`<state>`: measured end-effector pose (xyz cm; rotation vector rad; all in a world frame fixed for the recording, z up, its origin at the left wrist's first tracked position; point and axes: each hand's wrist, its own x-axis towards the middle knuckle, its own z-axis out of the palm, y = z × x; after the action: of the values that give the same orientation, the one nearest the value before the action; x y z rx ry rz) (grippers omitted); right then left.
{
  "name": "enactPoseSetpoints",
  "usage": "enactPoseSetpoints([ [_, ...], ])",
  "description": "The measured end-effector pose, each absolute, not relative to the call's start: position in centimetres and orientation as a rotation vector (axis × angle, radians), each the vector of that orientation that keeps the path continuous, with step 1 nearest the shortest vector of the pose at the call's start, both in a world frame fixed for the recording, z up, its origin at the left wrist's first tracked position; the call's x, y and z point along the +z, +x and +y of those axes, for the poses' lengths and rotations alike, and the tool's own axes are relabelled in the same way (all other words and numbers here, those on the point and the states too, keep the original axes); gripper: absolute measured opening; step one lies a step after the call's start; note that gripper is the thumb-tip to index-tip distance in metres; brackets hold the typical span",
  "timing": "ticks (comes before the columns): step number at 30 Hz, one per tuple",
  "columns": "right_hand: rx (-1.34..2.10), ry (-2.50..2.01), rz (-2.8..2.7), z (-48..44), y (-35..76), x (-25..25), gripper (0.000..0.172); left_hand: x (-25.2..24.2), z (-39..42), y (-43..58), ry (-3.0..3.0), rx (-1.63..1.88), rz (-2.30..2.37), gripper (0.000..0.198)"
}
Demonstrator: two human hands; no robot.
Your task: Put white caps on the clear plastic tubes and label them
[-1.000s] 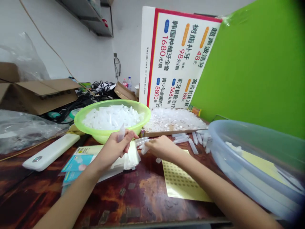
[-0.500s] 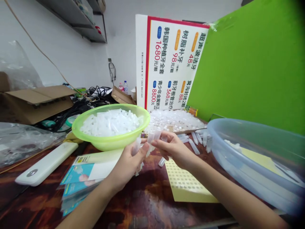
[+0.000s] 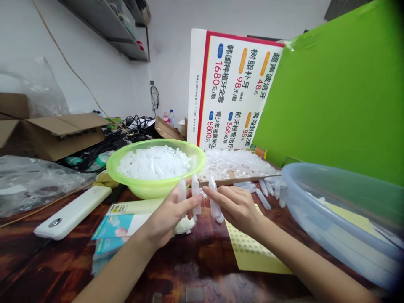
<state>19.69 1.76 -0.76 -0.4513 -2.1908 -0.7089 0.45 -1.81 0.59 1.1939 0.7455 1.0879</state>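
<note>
My left hand (image 3: 166, 216) is closed around translucent plastic tubes with narrow tips. One tube (image 3: 182, 190) stands upright at its fingers, and a second tube (image 3: 196, 195) is pinched beside the thumb. Close by on the right, my right hand (image 3: 241, 206) grips another such tube (image 3: 215, 206), also tip up. Some whitish plastic pieces (image 3: 185, 226) show below the left hand, partly hidden. Beneath my right forearm lies a yellow sheet of round stickers (image 3: 249, 246). Several loose tubes (image 3: 263, 198) rest on the table past my right hand.
A green bowl (image 3: 148, 189) heaped with tubes stands ahead. Behind it, small clear pieces (image 3: 236, 164) fill a shallow cardboard tray. A large bluish basin (image 3: 311, 219) is at right. Printed packets (image 3: 110, 235) and a white power bank (image 3: 74, 212) lie left. A green panel (image 3: 331, 92) rises behind.
The tubes in both hands now stand upright and apart, where before they were bunched together and tilted. My right hand has turned its back upward. The view has shifted slightly left.
</note>
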Motion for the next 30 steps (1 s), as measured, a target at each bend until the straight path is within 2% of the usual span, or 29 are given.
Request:
enactPoseSetpoints([
  [3,-0.755,-0.446,-2.207,1.3,19.1,-1.0,0.044,0.2,-1.8,0.6,1.165,0.99,0.616,0.033],
  [7,-0.774,-0.483,-2.248,0.5,18.4,-1.2,0.052,-0.2,-1.8,0.6,1.099,0.917,0.551,0.034],
  [11,-0.604,-0.684,-2.162,1.9,18.8,-1.6,0.047,-0.1,-1.5,0.6,1.11,1.022,0.633,0.032],
  [14,-0.272,-1.044,-2.086,4.1,19.7,-2.1,0.039,0.5,-1.4,0.5,1.119,1.186,0.684,0.033],
  [17,-0.008,-1.181,-2.294,6.2,20.0,-2.6,0.028,1.2,-1.5,0.1,1.16,1.307,0.707,0.034],
  [19,0.04,-1.186,-2.404,7.1,19.6,-3.0,0.023,1.6,-1.6,-0.2,1.207,1.371,0.757,0.032],
  [25,0.131,-1.238,-2.663,7.7,18.0,-3.1,0.031,1.4,-1.0,-0.3,1.289,1.367,0.94,0.03],
  [27,0.121,-1.277,-2.713,7.6,17.9,-3.2,0.034,1.3,-0.8,-0.1,1.271,1.412,0.996,0.032],
  [30,0.03,-1.355,-2.727,7.3,18.0,-3.4,0.029,1.3,-0.8,0.1,1.211,1.453,0.998,0.036],
])
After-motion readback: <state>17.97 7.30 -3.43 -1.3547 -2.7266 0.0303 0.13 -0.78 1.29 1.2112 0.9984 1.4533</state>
